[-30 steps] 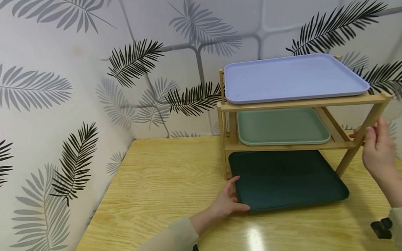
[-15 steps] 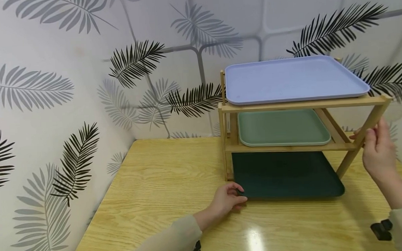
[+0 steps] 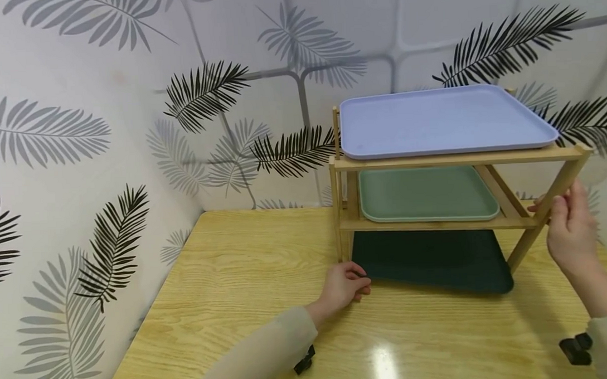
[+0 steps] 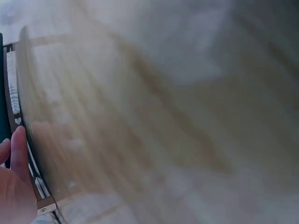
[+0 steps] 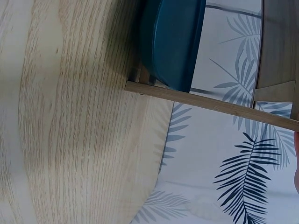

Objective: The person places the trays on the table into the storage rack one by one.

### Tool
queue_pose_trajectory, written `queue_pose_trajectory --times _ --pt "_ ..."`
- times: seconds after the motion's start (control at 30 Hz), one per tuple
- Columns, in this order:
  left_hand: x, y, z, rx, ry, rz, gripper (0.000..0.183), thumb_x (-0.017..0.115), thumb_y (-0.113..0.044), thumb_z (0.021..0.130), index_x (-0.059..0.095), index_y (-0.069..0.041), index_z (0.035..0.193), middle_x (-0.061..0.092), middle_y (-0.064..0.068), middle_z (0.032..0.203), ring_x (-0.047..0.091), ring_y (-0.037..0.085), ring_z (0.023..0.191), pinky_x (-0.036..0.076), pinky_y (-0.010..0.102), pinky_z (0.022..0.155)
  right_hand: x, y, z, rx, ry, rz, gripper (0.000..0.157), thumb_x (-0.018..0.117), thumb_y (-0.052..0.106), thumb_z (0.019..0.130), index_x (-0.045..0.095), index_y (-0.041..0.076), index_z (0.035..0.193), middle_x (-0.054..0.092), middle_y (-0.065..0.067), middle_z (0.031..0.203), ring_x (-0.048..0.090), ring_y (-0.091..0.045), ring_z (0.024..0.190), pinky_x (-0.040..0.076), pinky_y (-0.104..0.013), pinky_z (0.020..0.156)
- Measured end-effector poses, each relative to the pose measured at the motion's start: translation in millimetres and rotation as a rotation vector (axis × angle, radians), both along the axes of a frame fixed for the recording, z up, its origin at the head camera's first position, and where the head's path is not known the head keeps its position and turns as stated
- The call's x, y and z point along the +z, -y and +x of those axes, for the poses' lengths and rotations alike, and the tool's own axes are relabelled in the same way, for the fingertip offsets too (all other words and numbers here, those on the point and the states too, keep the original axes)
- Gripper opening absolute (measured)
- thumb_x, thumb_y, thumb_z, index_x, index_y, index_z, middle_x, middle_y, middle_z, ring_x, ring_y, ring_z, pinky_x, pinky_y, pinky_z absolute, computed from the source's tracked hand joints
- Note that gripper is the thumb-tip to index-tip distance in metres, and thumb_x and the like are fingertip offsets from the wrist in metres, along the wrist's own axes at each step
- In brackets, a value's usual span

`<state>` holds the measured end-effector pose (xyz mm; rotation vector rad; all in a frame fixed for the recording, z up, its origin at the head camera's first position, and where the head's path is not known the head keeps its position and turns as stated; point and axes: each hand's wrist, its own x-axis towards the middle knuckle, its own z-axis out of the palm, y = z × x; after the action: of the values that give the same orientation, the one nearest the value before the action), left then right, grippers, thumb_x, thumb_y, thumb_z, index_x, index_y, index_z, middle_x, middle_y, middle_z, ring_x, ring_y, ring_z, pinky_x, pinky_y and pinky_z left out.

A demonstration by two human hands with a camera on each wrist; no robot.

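A three-tier wooden rack (image 3: 435,225) stands on the table at the right. On its bottom level lies a dark green tray (image 3: 431,263), skewed, its near edge sticking out toward me. My left hand (image 3: 341,286) pinches the tray's near left corner between thumb and fingers. In the left wrist view, only part of that hand (image 4: 16,182) shows, beside the dark tray edge (image 4: 3,98). My right hand (image 3: 573,224) grips the rack's slanted right leg, its fingers partly hidden behind the wood. The right wrist view shows the tray's other corner (image 5: 173,46) beside the rack's leg (image 5: 210,101).
A light green tray (image 3: 429,193) sits on the middle level and a lavender tray (image 3: 441,120) on top. The wood-grain table (image 3: 245,258) extends to the left of the rack. Behind it rises a leaf-patterned wall (image 3: 220,103).
The dark green tray has slid back into the bottom level, its left side further than its right. My left hand has moved forward with it. My right hand has stayed on the leg.
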<state>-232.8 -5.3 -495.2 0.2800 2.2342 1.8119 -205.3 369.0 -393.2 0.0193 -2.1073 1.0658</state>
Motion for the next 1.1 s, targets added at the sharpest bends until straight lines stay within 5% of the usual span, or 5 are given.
queue_pose_trajectory --times 0.17,0.4,1.1 --pt "-2.3 -6.7 -1.8 0.058 0.002 0.032 0.007 0.068 0.002 0.089 0.063 0.002 0.094 0.069 0.008 0.074 0.068 0.018 0.062 0.053 0.026 0.050 -0.2 0.3 -0.1 0.000 0.007 -0.005 0.042 0.029 0.013 0.106 0.036 0.017 0.147 0.048 0.024 0.092 0.050 0.015 0.083 0.037 -0.006 0.073" --pt "-4.1 -16.9 -4.9 0.127 0.020 0.088 0.006 0.061 0.003 0.093 0.059 0.004 0.099 0.068 0.015 0.073 0.069 0.026 0.062 0.053 0.027 0.047 0.0 1.0 -1.0 0.014 0.015 0.005 0.039 0.028 0.012 0.106 0.037 0.007 0.143 0.049 0.024 0.092 0.050 0.015 0.082 0.037 -0.005 0.073" --pt "-3.9 -29.8 -10.2 0.139 0.025 0.082 0.005 0.060 0.000 0.094 0.059 0.002 0.099 0.069 0.014 0.074 0.069 0.027 0.062 0.053 0.027 0.048 -0.6 -5.8 -1.6 0.066 -0.022 -0.033 0.035 0.030 0.009 0.105 0.038 -0.003 0.137 0.052 0.021 0.091 0.055 0.012 0.081 0.040 -0.006 0.074"
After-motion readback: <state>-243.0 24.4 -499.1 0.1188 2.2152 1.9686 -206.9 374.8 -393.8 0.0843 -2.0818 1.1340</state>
